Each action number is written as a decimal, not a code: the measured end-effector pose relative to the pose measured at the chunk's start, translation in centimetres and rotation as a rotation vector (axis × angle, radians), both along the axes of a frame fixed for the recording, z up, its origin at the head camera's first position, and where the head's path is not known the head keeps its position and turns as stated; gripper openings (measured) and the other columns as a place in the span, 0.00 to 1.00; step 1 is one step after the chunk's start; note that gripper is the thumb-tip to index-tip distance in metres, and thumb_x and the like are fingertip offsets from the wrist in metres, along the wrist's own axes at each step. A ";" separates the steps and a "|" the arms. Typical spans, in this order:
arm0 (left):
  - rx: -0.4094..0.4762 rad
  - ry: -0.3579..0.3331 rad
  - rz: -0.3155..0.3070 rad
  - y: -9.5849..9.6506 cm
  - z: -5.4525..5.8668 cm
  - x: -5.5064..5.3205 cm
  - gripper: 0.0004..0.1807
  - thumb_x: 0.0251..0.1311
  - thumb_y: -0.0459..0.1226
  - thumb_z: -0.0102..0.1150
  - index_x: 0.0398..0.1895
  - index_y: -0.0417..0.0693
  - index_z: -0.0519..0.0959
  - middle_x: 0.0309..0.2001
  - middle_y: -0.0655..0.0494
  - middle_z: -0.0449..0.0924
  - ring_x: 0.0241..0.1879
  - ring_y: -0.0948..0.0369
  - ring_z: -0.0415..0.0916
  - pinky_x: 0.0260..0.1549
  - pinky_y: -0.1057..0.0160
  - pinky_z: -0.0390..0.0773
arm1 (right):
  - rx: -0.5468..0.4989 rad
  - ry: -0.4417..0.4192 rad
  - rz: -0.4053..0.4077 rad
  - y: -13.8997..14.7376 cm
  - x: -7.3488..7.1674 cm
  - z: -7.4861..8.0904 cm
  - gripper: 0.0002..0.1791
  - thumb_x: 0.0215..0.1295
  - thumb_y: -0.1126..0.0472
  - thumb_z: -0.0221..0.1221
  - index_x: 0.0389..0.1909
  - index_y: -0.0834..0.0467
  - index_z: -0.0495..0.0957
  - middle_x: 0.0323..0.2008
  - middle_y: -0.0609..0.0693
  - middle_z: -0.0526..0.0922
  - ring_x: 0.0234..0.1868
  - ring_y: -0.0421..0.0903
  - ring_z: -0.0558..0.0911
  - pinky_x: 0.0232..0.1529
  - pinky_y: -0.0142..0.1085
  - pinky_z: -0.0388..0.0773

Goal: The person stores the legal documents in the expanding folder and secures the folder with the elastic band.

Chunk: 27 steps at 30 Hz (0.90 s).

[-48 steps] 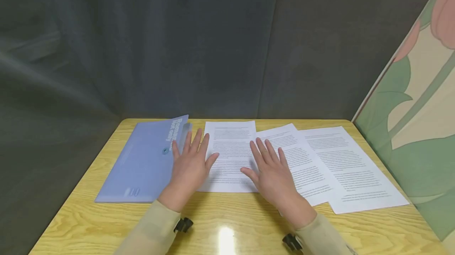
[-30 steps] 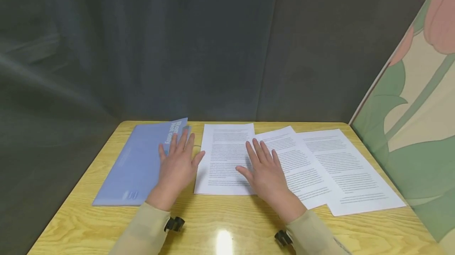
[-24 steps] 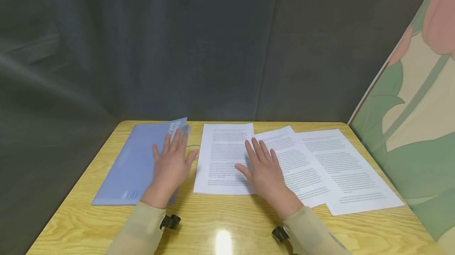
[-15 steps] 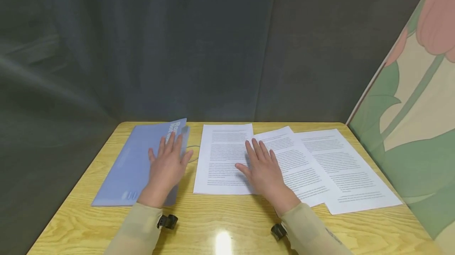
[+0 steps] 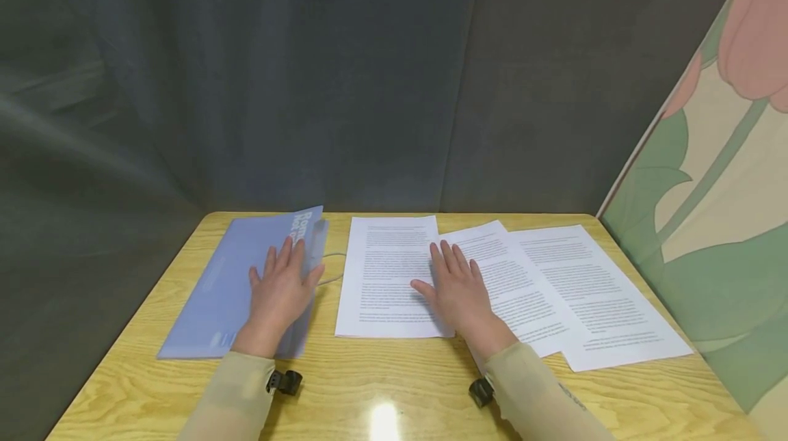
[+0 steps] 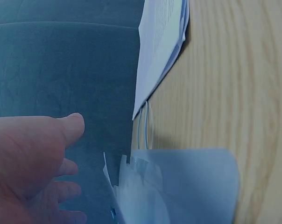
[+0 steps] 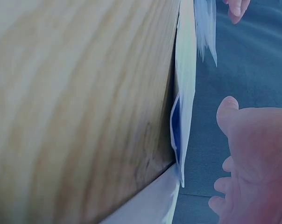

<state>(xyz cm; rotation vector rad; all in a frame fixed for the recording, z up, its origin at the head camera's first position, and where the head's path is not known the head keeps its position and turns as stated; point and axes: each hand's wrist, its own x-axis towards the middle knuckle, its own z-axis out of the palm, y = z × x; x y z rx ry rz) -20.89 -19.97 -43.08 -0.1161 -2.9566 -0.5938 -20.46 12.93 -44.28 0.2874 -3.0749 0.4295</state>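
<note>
Blue translucent plastic: the folder (image 5: 224, 284) is lying on the left of the wooden table (image 5: 351, 386), its far right corner (image 5: 312, 217) standing raised. Left hand (image 5: 278, 299) is hovering over the folder's right part, fingers spread, gripping nothing. Right hand (image 5: 460, 294) is hovering, also spread and free of any hold, above the border between left paper (image 5: 388, 263) and middle paper (image 5: 523, 297); right paper (image 5: 615, 290) is overlapping the middle one. Thin cord (image 6: 146, 126) is looping between folder and left paper.

Judgement: touching down lightly with flat palms is looking best, since sliding under pressure is risking creases. Left paper is showing parted layers in the left wrist view, so squaring its edges before any pinching is seeming wise. Cord is needing watching for snags.
</note>
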 end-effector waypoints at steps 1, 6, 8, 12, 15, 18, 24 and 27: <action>0.002 -0.006 0.001 -0.1 -0.1 0.0 0.42 0.85 0.57 0.49 0.88 0.41 0.56 0.87 0.35 0.47 0.85 0.29 0.41 0.71 0.16 0.41 | 0.001 0.003 -0.003 0.0 -0.1 -0.1 0.48 0.85 0.35 0.52 0.89 0.60 0.49 0.88 0.62 0.48 0.88 0.63 0.47 0.83 0.63 0.46; 0.011 -0.041 0.006 -0.5 -0.2 -0.1 0.43 0.85 0.58 0.49 0.89 0.41 0.54 0.88 0.34 0.46 0.85 0.29 0.40 0.71 0.16 0.40 | 0.004 -0.004 -0.009 0.1 -0.3 -0.3 0.48 0.85 0.35 0.52 0.89 0.61 0.50 0.88 0.63 0.50 0.88 0.64 0.48 0.83 0.64 0.47; 0.013 -0.052 0.009 -0.5 -0.2 -0.2 0.44 0.84 0.57 0.49 0.89 0.40 0.54 0.87 0.33 0.45 0.84 0.28 0.40 0.71 0.16 0.40 | 0.002 -0.011 -0.010 0.2 -0.5 -0.3 0.49 0.84 0.35 0.53 0.89 0.62 0.50 0.88 0.63 0.50 0.88 0.64 0.48 0.83 0.64 0.46; 0.016 -0.075 0.017 -0.8 -0.4 -0.3 0.44 0.84 0.57 0.51 0.89 0.40 0.53 0.87 0.32 0.45 0.84 0.27 0.40 0.71 0.15 0.40 | 0.004 -0.025 -0.014 0.2 -0.7 -0.4 0.49 0.84 0.35 0.53 0.89 0.62 0.49 0.88 0.64 0.50 0.88 0.64 0.48 0.83 0.64 0.46; 0.014 -0.102 0.022 -0.8 -0.6 -0.3 0.44 0.84 0.56 0.51 0.89 0.39 0.53 0.87 0.31 0.44 0.84 0.27 0.40 0.70 0.14 0.40 | -0.006 -0.038 -0.016 0.2 -0.7 -0.5 0.50 0.84 0.35 0.53 0.89 0.62 0.49 0.88 0.64 0.49 0.88 0.64 0.48 0.83 0.64 0.46; 0.015 -0.120 0.028 -0.8 -0.8 -0.3 0.44 0.84 0.55 0.52 0.89 0.39 0.52 0.87 0.30 0.44 0.83 0.26 0.41 0.69 0.14 0.42 | -0.011 -0.052 -0.015 0.3 -0.7 -0.6 0.50 0.84 0.35 0.53 0.89 0.62 0.48 0.88 0.64 0.49 0.88 0.64 0.48 0.83 0.64 0.46; 0.000 -0.113 0.032 -1.0 -1.1 -0.4 0.44 0.83 0.52 0.55 0.89 0.38 0.52 0.85 0.28 0.48 0.82 0.25 0.44 0.68 0.13 0.46 | -0.011 -0.081 -0.022 0.4 -0.9 -0.7 0.50 0.84 0.36 0.54 0.89 0.63 0.47 0.88 0.64 0.49 0.88 0.64 0.48 0.83 0.63 0.45; -0.004 -0.097 0.038 -1.1 -1.3 -0.4 0.43 0.82 0.50 0.56 0.88 0.37 0.54 0.84 0.26 0.51 0.81 0.25 0.48 0.67 0.13 0.49 | -0.017 -0.094 -0.029 0.5 -1.0 -0.6 0.49 0.84 0.37 0.54 0.89 0.64 0.48 0.87 0.65 0.50 0.88 0.65 0.48 0.83 0.63 0.46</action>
